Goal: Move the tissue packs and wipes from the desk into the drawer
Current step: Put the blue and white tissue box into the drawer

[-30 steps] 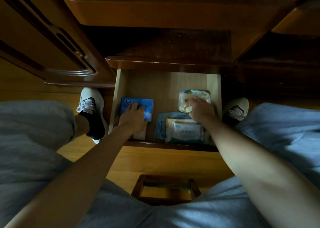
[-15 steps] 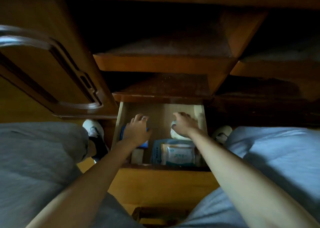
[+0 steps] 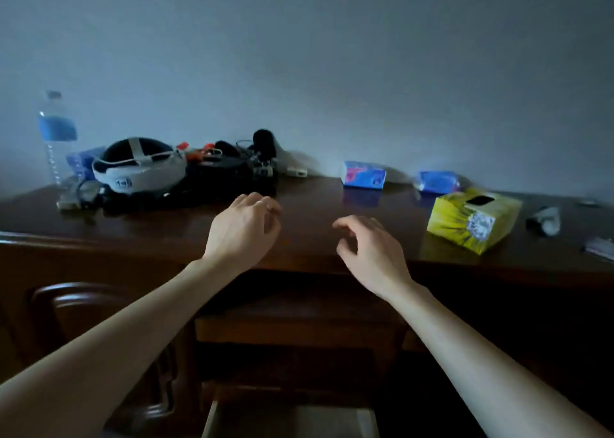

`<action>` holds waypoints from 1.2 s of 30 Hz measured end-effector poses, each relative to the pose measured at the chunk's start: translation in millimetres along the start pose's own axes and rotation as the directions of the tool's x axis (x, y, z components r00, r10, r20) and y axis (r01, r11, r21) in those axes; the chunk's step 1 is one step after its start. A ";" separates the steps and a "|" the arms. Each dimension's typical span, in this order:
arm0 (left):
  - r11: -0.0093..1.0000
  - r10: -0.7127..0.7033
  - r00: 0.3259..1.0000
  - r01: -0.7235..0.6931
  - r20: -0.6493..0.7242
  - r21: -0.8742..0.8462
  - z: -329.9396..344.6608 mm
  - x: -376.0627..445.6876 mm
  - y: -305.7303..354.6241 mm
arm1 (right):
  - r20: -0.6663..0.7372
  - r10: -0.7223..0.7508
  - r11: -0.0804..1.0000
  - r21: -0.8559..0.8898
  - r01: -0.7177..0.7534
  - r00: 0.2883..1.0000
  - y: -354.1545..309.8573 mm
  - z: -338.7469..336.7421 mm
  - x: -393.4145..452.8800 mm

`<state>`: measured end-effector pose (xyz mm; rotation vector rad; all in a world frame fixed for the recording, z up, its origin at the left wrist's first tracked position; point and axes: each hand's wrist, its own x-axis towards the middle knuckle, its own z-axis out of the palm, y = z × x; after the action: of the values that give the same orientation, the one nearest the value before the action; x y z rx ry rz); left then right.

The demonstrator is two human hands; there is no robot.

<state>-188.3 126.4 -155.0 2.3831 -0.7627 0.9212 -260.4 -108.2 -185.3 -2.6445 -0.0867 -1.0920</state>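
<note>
Empty hands (image 3: 309, 235) above desk (image 3: 309, 205)

Only 1 view is given, from a camera worn on the person's head. It faces forward and slightly down, over the front edge of the dark polished wooden bench (image 3: 309, 238) toward the plain grey wall (image 3: 332, 55) behind it. The wide lens bends the bench edge into a curve. Both bare forearms reach away from the lens from the lower corners, so the left hand (image 3: 244, 230) and right hand (image 3: 370, 251) sit near and central. The pale open wooden drawer (image 3: 292, 419) just shows at the bottom edge, close beneath the camera.
</note>
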 end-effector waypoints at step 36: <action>0.982 -0.179 0.931 0.151 0.319 0.112 301.7 290.7 -98.1 | 0.048 0.746 0.626 -0.391 -0.675 0.664 233.5 200.7 282.1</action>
<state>191.4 -75.7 -169.4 2.6672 -0.6359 0.5018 115.1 -290.8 -177.7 -2.6229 1.1351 -0.5686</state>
